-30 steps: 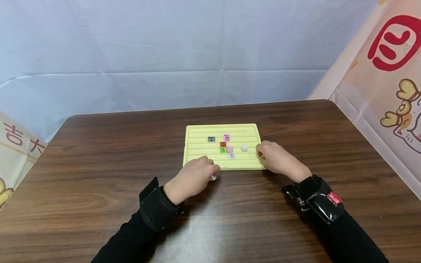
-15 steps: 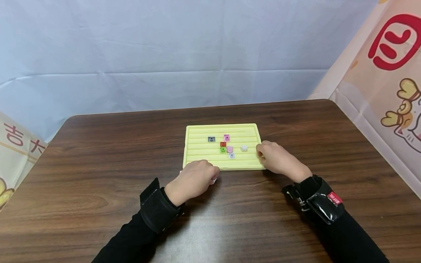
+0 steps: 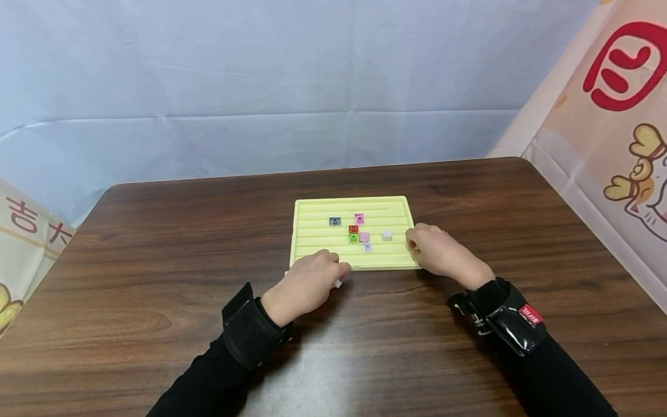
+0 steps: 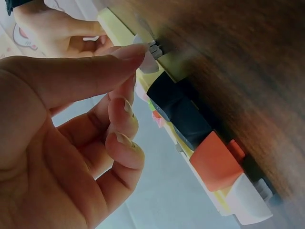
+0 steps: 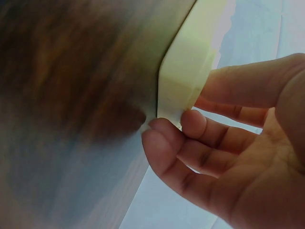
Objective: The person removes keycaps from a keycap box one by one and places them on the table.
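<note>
My left hand (image 3: pixel 307 284) is at the front edge of a ribbed pale yellow tray (image 3: pixel 323 207), pinching a small white keycap (image 4: pixel 148 61) between thumb and forefinger. Its other fingers are curled loosely toward the palm. In the left wrist view, black keycaps (image 4: pixel 188 124), an orange keycap (image 4: pixel 216 162) and another white keycap (image 4: pixel 248 200) stand in a row along the tray's front side; the hand mostly hides them in the head view. My right hand (image 3: pixel 448 255) grips the tray's right front corner, thumb at the rim and fingers curled below it.
Several keycaps lie scattered on the tray: a grey one (image 3: pixel 335 221), a magenta one (image 3: pixel 359 218), a red one (image 3: pixel 353 229), a green one (image 3: pixel 353 238) and a white one (image 3: pixel 387 235) among them. The tray rests on a dark wooden table (image 3: pixel 182 243), with a pale cloth (image 3: pixel 250 87) behind.
My left fingers shift slightly; the white keycap under them turned partly out of sight half a second ago and shows again now. The right hand and tray stay put.
</note>
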{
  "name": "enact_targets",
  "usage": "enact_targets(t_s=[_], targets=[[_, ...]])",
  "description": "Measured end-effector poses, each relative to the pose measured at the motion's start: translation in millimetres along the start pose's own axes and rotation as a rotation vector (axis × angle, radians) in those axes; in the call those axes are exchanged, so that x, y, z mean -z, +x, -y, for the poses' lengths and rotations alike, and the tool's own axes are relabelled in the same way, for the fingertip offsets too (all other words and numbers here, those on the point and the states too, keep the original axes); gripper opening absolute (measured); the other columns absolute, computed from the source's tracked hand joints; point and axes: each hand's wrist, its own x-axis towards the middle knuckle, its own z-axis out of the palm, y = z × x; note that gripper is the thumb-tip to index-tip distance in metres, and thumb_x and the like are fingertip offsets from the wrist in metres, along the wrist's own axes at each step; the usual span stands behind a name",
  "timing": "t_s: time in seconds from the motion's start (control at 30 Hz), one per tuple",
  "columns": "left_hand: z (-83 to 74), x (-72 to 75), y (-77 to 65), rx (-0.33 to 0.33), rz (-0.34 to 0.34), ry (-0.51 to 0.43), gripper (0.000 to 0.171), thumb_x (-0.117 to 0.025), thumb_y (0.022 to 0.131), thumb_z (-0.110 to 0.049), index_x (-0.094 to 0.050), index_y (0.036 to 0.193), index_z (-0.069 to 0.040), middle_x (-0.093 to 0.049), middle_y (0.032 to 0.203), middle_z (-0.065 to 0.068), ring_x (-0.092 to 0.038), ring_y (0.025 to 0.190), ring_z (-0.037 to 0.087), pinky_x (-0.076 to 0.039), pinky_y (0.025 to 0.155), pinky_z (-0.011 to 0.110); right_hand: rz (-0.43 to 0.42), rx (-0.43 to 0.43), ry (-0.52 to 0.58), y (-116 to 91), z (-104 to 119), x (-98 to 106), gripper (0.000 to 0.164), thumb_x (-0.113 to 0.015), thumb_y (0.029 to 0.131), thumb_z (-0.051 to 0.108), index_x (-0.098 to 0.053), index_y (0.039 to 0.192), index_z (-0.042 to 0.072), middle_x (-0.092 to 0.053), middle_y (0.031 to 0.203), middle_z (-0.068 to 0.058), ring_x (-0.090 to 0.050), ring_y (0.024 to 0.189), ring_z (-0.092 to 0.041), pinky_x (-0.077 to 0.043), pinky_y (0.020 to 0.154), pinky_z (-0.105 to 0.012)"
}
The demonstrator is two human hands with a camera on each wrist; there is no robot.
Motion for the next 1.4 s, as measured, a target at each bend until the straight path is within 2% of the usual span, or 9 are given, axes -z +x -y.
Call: enact_targets(t_s=[0.3,0.73,0.97,1.4], targets=[[-1.7,-2.4,0.7,0.010,0.013,0.013,0.012,-0.062,0.085,-0.004,-0.064,0.087,-0.016,-0.055,0.074,0.001,-0.055,0.074,0.016,-0.043,0.056,0.026,0.002,0.008,0.013,-1.7,-0.6,-0.3,0.014,-0.053,0.086,-0.007,-0.050,0.077,0.003,-0.040,0.071,-0.006,-0.034,0.062,-0.018,-0.029,0.056,-0.030],[-3.2,-2.7,0.8,0.016,0.049,0.011,0.013,-0.061,0.085,-0.003,-0.067,0.082,-0.015,-0.058,0.075,-0.001,-0.056,0.076,0.016,-0.045,0.058,0.026,0.006,0.003,0.013,-2.2,-1.1,-0.8,0.013,-0.053,0.086,-0.007,-0.051,0.078,0.003,-0.040,0.072,-0.006,-0.035,0.063,-0.018,-0.030,0.057,-0.031],[-2.0,-4.0,0.9,0.014,0.012,0.035,0.014,-0.060,0.085,-0.004,-0.067,0.081,-0.016,-0.057,0.074,-0.001,-0.055,0.073,0.016,-0.044,0.057,0.027,0.005,0.000,0.011,-1.5,-1.2,-0.6,0.012,-0.053,0.086,-0.007,-0.052,0.079,0.003,-0.041,0.072,-0.006,-0.035,0.063,-0.018,-0.030,0.056,-0.031],[-0.2,-4.6,-0.4,0.051,-0.046,0.063,0.013,-0.060,0.086,-0.005,-0.065,0.078,-0.014,-0.052,0.069,0.001,-0.051,0.067,0.016,-0.040,0.054,0.025,0.003,0.005,-0.008,0.4,-0.4,-0.5,0.011,-0.054,0.086,-0.006,-0.053,0.079,0.002,-0.042,0.071,-0.006,-0.036,0.062,-0.018,-0.030,0.055,-0.030]])
